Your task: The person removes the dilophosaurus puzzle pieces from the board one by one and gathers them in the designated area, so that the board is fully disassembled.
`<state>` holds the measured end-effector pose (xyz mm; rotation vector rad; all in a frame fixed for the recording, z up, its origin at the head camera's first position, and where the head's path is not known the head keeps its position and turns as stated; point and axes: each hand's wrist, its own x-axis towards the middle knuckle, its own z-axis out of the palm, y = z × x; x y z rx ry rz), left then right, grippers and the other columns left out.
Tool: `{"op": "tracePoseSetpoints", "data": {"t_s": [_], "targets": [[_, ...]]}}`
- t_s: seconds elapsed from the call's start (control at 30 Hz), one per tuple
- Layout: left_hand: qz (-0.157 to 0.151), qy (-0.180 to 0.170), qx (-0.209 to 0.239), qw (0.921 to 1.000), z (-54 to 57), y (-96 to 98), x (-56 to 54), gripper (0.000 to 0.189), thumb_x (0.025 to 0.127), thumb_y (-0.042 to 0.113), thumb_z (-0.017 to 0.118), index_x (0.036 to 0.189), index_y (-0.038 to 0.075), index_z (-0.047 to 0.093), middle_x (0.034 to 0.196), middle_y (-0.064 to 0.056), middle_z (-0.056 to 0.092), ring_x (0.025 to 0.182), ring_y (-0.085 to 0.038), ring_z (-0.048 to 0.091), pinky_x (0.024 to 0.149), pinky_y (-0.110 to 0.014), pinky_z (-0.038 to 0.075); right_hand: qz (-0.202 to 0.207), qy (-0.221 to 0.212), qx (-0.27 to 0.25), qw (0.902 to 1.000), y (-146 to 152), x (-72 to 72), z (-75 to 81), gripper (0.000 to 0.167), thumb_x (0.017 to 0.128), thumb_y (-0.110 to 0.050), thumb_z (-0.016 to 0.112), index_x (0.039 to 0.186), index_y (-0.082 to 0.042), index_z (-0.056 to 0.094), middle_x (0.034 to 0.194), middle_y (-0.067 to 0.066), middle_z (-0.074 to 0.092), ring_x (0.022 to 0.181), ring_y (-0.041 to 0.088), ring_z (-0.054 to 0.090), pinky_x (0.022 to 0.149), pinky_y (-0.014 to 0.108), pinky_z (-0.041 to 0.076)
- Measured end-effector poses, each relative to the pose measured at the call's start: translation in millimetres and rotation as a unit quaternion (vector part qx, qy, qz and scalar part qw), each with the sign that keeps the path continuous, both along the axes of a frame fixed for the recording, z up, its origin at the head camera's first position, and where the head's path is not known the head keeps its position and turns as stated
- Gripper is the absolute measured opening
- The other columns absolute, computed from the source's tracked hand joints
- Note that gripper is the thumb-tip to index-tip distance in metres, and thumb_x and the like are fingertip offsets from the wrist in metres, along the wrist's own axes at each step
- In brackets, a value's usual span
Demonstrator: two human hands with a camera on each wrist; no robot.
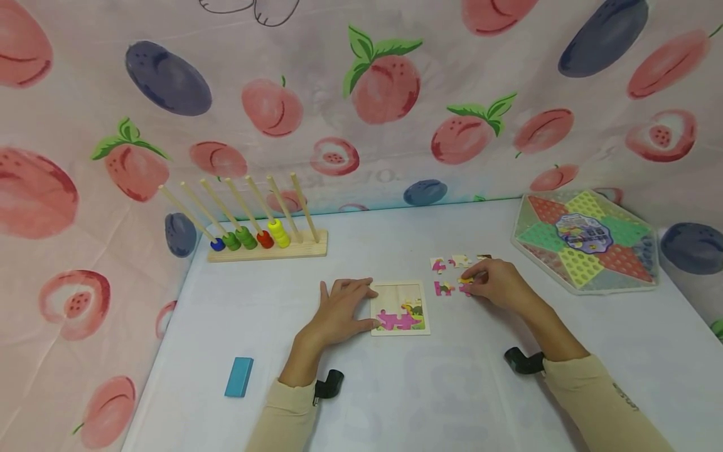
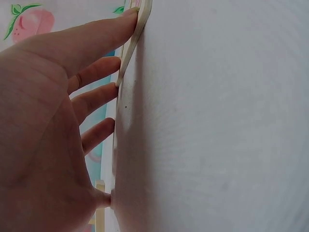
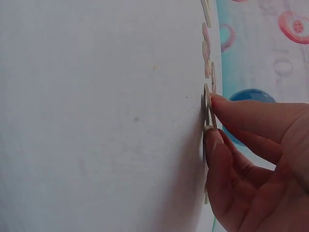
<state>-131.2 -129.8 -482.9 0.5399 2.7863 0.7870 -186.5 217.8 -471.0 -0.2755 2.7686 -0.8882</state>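
Note:
A small wooden puzzle tray (image 1: 395,287) lies on the table, several joined pink, green and yellow puzzle pieces (image 1: 397,321) filling its lower part. Along its left side rests my left hand (image 1: 339,314), fingers spread. In the left wrist view the thumb (image 2: 113,31) lies on the tray's rim (image 2: 140,21), with other fingertips beside it. My right hand (image 1: 499,285) pinches a puzzle piece (image 3: 211,108) between thumb and fingers, close over the table. Around it lie several loose pieces, among them a pink-and-white one (image 1: 438,265) and a pink-and-green one (image 1: 444,289).
A wooden bead abacus (image 1: 265,251) with upright rods and coloured rings stands at the back left. A blue block (image 1: 239,377) lies at the front left. A hexagonal Chinese checkers box (image 1: 587,242) sits at the back right. Behind the table hangs a fruit-print cloth (image 1: 384,157).

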Motion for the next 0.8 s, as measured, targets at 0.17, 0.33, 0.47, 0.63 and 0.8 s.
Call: {"op": "tracePoseSetpoints", "data": {"t_s": [0.17,0.33,0.47,0.63,0.8], "targets": [[0.003,0.002,0.006,1.0,-0.3,-0.2,-0.2,0.051,0.085,0.037,0.082,0.13,0.022,0.065,0.159,0.0,0.048,0.145,-0.031,0.038,0.116,-0.082,0.002,0.005,0.013,0.014,0.9998,-1.0,-0.4,-0.6,0.025,0.084,-0.016,0.083,0.106,-0.004,0.078,0.085,0.009,0.068,0.076,0.018,0.053,0.065,0.027,0.041],[0.004,-0.002,0.006,1.0,1.2,-0.1,0.3,0.051,0.085,0.036,0.082,0.13,0.021,0.065,0.159,0.0,0.048,0.145,-0.032,0.038,0.117,-0.082,0.001,0.002,0.012,0.019,0.9997,-1.0,-0.7,-3.4,0.025,0.084,-0.016,0.082,0.107,-0.005,0.078,0.089,0.01,0.069,0.078,0.019,0.053,0.066,0.028,0.041],[0.003,-0.001,0.004,1.0,1.4,-0.3,0.4,0.051,0.085,0.037,0.082,0.13,0.021,0.065,0.159,0.001,0.048,0.145,-0.031,0.038,0.116,-0.082,0.001,-0.001,0.011,0.02,0.9997,-0.5,0.5,-3.6,0.025,0.085,-0.015,0.082,0.107,-0.005,0.077,0.095,0.011,0.07,0.081,0.02,0.055,0.068,0.027,0.043],[0.002,0.002,0.004,1.0,0.5,-0.5,0.2,0.051,0.085,0.039,0.082,0.13,0.022,0.065,0.159,0.001,0.049,0.145,-0.03,0.038,0.116,-0.083,0.002,-0.007,0.014,0.012,0.9998,-1.9,2.2,0.4,0.026,0.084,-0.013,0.082,0.107,-0.004,0.073,0.101,0.013,0.071,0.085,0.023,0.058,0.072,0.027,0.047],[0.001,0.001,0.002,1.0,0.9,-0.4,0.2,0.052,0.085,0.04,0.082,0.131,0.022,0.065,0.159,0.001,0.048,0.145,-0.03,0.038,0.116,-0.082,0.002,-0.018,0.013,0.0,0.9997,-7.1,3.2,6.1,0.03,0.086,-0.013,0.08,0.113,-0.005,0.071,0.107,0.015,0.071,0.087,0.023,0.058,0.07,0.025,0.048]]}}
